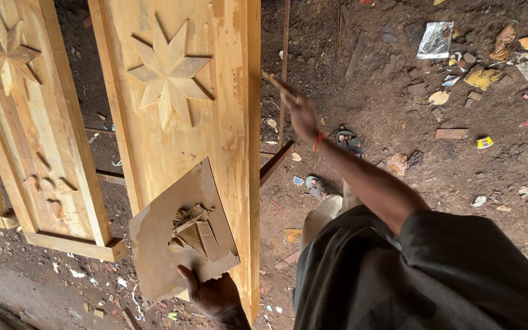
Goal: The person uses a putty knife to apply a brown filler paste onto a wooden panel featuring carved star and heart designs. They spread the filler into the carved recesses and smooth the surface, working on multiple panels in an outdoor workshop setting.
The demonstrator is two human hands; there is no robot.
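Putty board [172, 244] | left hand [215, 296] grips its lower edge | right hand [300, 113] holds scraper [273, 80] at door panel [239, 122] edge | silver wrapper [435, 40] top right

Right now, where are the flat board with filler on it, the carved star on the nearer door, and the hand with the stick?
board [160, 244], head view, bare face.
carved star [169, 72], head view, centre.
right hand [302, 113], head view, back of hand.
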